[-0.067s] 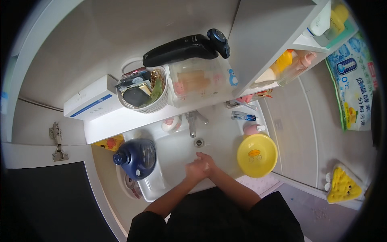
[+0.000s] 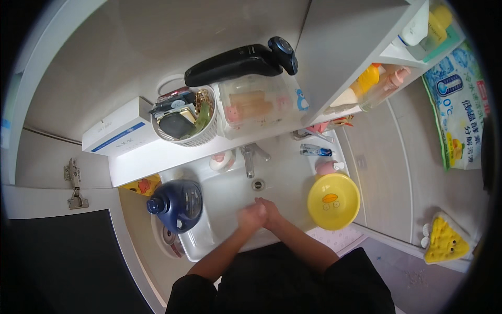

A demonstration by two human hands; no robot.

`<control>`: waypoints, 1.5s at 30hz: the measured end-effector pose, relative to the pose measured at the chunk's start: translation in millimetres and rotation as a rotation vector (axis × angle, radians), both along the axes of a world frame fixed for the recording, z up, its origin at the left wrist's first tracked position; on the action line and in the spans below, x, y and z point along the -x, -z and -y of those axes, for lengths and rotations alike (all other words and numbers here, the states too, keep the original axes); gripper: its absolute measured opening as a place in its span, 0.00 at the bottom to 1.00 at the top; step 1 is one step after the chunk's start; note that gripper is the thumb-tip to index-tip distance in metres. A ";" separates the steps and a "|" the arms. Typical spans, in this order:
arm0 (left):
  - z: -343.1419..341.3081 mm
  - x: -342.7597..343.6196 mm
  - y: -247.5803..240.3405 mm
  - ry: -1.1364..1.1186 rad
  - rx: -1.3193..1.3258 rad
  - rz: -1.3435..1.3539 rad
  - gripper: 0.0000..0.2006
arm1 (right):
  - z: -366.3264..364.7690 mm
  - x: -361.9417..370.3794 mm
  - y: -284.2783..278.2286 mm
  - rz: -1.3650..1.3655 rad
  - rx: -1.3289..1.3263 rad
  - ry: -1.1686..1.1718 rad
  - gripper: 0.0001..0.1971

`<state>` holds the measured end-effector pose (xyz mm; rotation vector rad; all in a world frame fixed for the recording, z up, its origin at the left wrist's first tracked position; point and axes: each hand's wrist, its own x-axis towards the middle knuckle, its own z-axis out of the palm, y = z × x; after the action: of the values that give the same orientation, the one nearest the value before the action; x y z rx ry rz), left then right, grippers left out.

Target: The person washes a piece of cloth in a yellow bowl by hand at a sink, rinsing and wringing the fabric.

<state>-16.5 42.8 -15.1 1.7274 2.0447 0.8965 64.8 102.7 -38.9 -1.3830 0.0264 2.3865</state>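
Note:
Over the near half of the white sink [image 2: 219, 191], my left hand [image 2: 252, 216] and my right hand [image 2: 269, 211] press against each other. Motion smears the left hand, so its fingers do not show clearly. Most of the right hand's fingers are hidden behind it; a fingertip or thumb pokes out at the top. No object shows between the two hands. Just beyond them lie the round drain [image 2: 258, 184] and the chrome faucet [image 2: 249, 161], and I see no water running from it.
A dark blue jug [image 2: 180, 206] stands on the sink's left rim, a yellow basin [image 2: 334, 201] at its right. Near the basin are a pink pump bottle [image 2: 327, 167] and a clear blue tube [image 2: 315, 150]. The shelf above holds a white basket [image 2: 201, 138] and a black shaver [image 2: 235, 65].
My left hand has shifted slightly to the left against the right hand and become more blurred. The right hand and both forearms stay nearly in place.

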 end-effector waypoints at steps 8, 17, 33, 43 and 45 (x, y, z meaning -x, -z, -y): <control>-12.5 33.0 25.5 -0.512 0.301 0.809 0.17 | -1.1 0.6 -28.7 0.319 -0.430 -0.359 0.14; -25.9 17.7 10.0 -0.601 0.175 2.094 0.23 | 8.3 -18.3 -26.1 0.479 -1.676 -0.712 0.20; -55.3 34.3 35.7 -0.499 0.156 2.106 0.14 | -145.8 23.4 -109.8 0.883 -2.329 -0.693 0.28; -56.3 36.2 37.0 -0.492 0.136 2.167 0.13 | -157.9 37.3 -117.3 0.902 -2.391 -0.761 0.20; -55.2 35.9 38.2 -0.463 0.132 2.169 0.13 | -159.6 37.6 -117.2 0.901 -2.390 -0.766 0.19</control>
<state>-52.3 98.0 -53.3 -0.3336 0.6948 1.4860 27.2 262.3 78.3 -0.6339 -2.5665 0.2723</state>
